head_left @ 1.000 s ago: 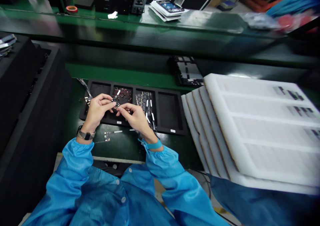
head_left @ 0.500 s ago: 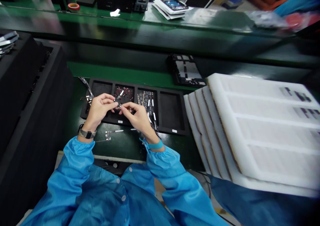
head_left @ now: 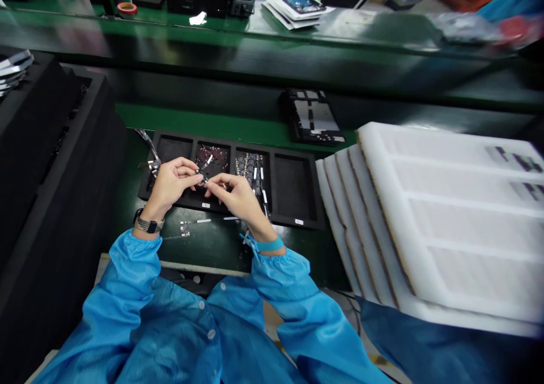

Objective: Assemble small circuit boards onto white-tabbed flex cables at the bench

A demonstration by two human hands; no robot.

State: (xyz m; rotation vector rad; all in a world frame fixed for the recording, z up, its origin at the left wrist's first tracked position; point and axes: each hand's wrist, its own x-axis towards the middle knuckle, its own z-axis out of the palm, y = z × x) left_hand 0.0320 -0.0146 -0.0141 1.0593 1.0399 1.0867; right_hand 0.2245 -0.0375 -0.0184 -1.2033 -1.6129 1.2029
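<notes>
My left hand [head_left: 172,184] is closed, pinching a small dark circuit board [head_left: 203,175] with a white-tipped strip sticking up from it. My right hand [head_left: 237,196] is closed too, its thumb and forefinger at the right end of the same board. Both hands are over a black foam tray [head_left: 321,200] with compartments. Small red-and-black parts [head_left: 215,156] lie in one compartment behind the fingers. To their right, another holds many small circuit boards [head_left: 245,166] and white-tipped strips. A loose board [head_left: 184,229] with a strip lies on the bench before the tray. My fingers partly hide the held board.
White foam trays [head_left: 463,220] are stacked at right, and tall black foam blocks [head_left: 89,163] stand at left. A dark device stack [head_left: 314,116] sits behind the tray. The raised green shelf [head_left: 161,30] carries a tape roll [head_left: 126,8] and papers [head_left: 295,5].
The view has shifted slightly. Both hands keep nearly the same pose on the small circuit board; my right forearm and wrist have moved slightly to the right.
</notes>
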